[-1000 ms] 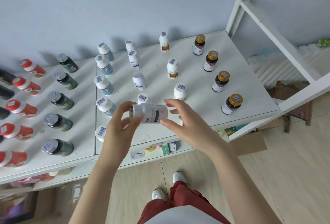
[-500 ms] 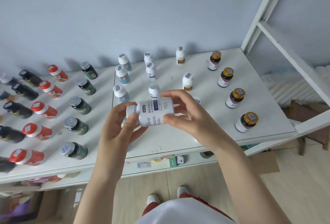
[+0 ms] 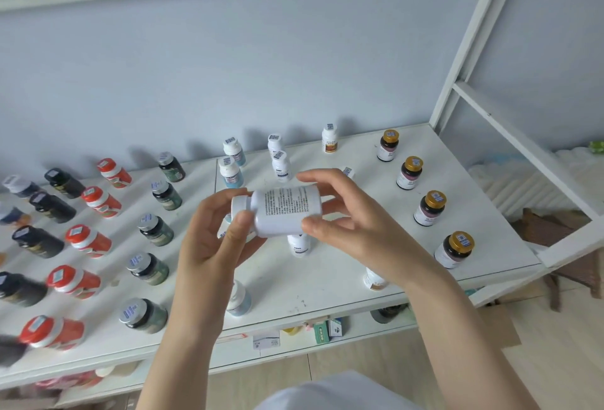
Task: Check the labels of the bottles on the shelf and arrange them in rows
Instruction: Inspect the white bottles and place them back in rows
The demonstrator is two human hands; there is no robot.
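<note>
Nearest the camera, a white garment (image 3: 330,390) fills the lower edge, with both forearms rising from it toward the shelf (image 3: 327,285). Under the shelf top, a lower board carries a few small boxes (image 3: 327,329). Above the front half of the shelf the two hands hold one white bottle (image 3: 284,210) on its side in the air, cap to the left and printed text facing up. The left hand (image 3: 212,239) curls its fingers and thumb round the cap end, and the right hand (image 3: 346,223) pinches the base end between thumb below and fingers above. Just under the held bottle another white bottle (image 3: 299,244) stands upright, and a pale blue-labelled one (image 3: 240,298) stands partly hidden behind the left forearm. To the right, four gold-capped bottles (image 3: 454,248) stand in a line running from the front edge toward the wall. To the left stand lines of silver-capped dark green bottles (image 3: 148,267), then red bottles (image 3: 88,239), then black bottles (image 3: 37,239) at the frame's edge, somewhat blurred. Farther back, more white bottles (image 3: 329,137) stand near the pale blue wall (image 3: 261,66)
</note>
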